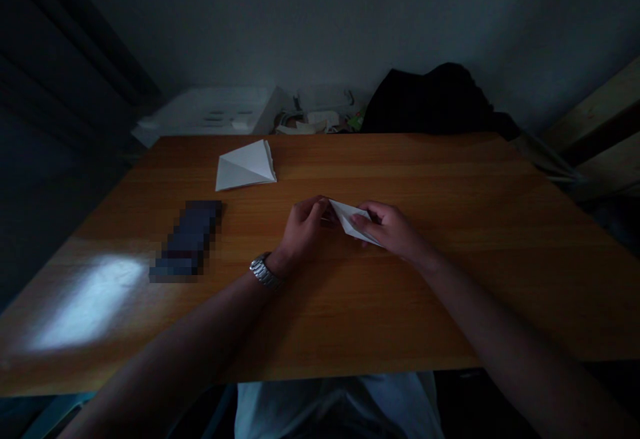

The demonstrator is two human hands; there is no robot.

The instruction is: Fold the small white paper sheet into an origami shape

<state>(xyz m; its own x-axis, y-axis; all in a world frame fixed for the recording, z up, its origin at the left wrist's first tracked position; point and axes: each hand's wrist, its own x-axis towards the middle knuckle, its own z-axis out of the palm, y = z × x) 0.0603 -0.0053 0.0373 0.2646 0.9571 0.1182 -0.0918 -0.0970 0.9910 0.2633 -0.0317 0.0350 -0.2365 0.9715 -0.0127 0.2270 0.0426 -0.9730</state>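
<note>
Between my hands, above the middle of the table, is a small piece of folded white paper (347, 216) with a crease across it. My right hand (393, 227) grips its right part, thumb on top and fingers underneath. My left hand (306, 224) has thumb and forefinger pinched together at the paper's upper left corner; its other fingers curl below and are partly hidden. A metal watch (264, 270) is on the left wrist. Farther back on the left lies a larger folded sheet of white paper (246, 164) with diagonal creases.
A blurred-out dark flat object (190, 239) lies on the wooden table (450, 312) at left. Behind the table's far edge are a white plastic tray (225, 102), a clutter of small items (320, 118) and a black cloth-like heap (430, 102). Bright light falls on the table's left side.
</note>
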